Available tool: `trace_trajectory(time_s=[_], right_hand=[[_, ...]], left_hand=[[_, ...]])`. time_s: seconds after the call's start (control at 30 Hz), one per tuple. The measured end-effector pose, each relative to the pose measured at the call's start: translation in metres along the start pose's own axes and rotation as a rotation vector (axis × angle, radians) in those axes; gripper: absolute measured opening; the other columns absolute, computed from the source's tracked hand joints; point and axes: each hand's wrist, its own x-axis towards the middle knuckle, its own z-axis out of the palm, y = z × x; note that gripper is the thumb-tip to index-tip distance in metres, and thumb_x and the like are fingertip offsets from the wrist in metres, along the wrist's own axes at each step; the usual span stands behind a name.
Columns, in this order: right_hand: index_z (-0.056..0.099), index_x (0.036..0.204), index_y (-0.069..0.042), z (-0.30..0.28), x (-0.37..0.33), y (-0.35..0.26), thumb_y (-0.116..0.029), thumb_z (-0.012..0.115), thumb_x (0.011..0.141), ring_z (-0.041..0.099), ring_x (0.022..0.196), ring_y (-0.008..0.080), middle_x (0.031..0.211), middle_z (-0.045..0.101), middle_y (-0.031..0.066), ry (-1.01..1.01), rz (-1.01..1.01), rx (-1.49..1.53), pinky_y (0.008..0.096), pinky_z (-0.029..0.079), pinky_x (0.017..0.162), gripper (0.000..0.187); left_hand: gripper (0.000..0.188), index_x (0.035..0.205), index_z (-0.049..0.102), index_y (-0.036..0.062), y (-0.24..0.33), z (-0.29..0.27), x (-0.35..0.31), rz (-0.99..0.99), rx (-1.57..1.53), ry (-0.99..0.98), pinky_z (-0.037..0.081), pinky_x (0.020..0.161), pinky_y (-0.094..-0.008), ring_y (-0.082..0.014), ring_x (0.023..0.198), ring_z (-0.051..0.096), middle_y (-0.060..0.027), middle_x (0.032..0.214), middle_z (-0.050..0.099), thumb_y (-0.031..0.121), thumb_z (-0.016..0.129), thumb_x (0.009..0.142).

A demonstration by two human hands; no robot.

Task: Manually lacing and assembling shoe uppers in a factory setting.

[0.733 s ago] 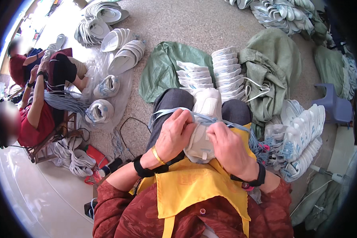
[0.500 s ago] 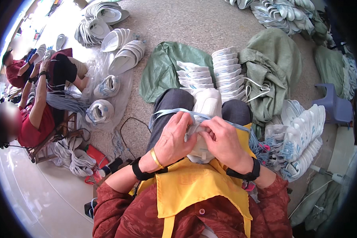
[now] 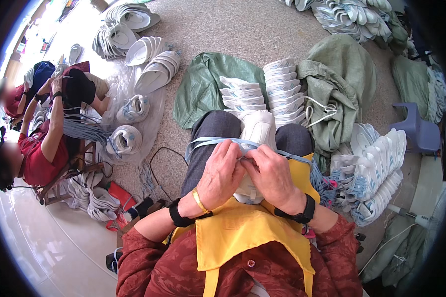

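Observation:
A white shoe upper [image 3: 257, 127] rests between my knees, toe pointing away from me. Across its middle runs a light blue shoelace [image 3: 208, 141], with lengths reaching out over both thighs. My left hand [image 3: 218, 173] is closed in a pinch on the lace at the shoe's opening. Right beside it, my right hand [image 3: 274, 174] also pinches the lace, its fingertips almost meeting the left ones. The fingers cover the eyelets and the exact grip. Below the hands, a bit of the white heel end shows above my yellow apron [image 3: 248, 232].
Stacked white uppers [image 3: 285, 91] stand beyond my knees, by green sacks [image 3: 339, 74]. To the right are laced shoes [image 3: 374, 168], a blue-grey stool [image 3: 416, 126] and a fan [image 3: 423, 220]. Two people in red work at left near more shoe stacks [image 3: 158, 69] and a black cord [image 3: 156, 163].
My hands have come closer together, and the fingertips now meet slightly higher over the shoe. My right wrist has shifted a little left. At left, the farther person has leaned and moved.

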Motion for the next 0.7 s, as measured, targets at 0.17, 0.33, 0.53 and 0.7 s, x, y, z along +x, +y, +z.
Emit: trace_trajectory(time_s=[0.17, 0.33, 0.53, 0.7], right_hand=[[0.065, 0.091, -0.003, 0.007, 0.001, 0.005, -0.007, 0.075, 0.087, 0.066, 0.077, 0.0367, 0.088, 0.062, 0.0141, 0.078, -0.036, 0.002, 0.0451, 0.052, 0.065, 0.011], [0.061, 0.085, -0.001, -0.037, 0.000, -0.003, -0.005, 0.072, 0.089, 0.067, 0.073, 0.0334, 0.084, 0.064, 0.0157, 0.012, 0.023, -0.040, 0.0418, 0.053, 0.063, 0.012], [0.066, 0.088, 0.002, -0.160, -0.012, -0.057, -0.005, 0.073, 0.093, 0.061, 0.071, 0.0065, 0.078, 0.067, 0.0061, -0.189, 0.214, 0.530, 0.0243, 0.050, 0.064, 0.011], [0.066, 0.090, 0.002, -0.149, 0.001, -0.048, -0.004, 0.072, 0.094, 0.059, 0.074, 0.0032, 0.080, 0.066, 0.0007, -0.179, 0.225, 0.591, 0.0226, 0.049, 0.065, 0.010]], left_hand=[[0.019, 0.098, 0.052, -0.0019, 0.000, 0.001, 0.001, -0.008, -0.005, 0.029, 0.049, 0.072, -0.0439, -0.0373, 0.082, 0.057, -0.0176, 0.089, 0.053, -0.005, 0.062, 0.082], [0.019, 0.096, 0.052, -0.0009, 0.004, 0.000, 0.004, -0.090, -0.073, 0.045, 0.048, 0.064, -0.0410, -0.0309, 0.073, 0.058, -0.0147, 0.085, 0.052, -0.004, 0.064, 0.081], [0.017, 0.093, 0.057, 0.0001, 0.010, -0.017, 0.020, -0.034, -0.160, -0.040, 0.050, 0.064, -0.0330, -0.0229, 0.070, 0.062, -0.0100, 0.088, 0.059, -0.004, 0.072, 0.085], [0.017, 0.104, 0.060, 0.0001, 0.025, -0.015, 0.050, 0.089, -0.441, -0.287, 0.053, 0.071, -0.0324, -0.0199, 0.079, 0.067, -0.0081, 0.095, 0.064, -0.003, 0.069, 0.091]])
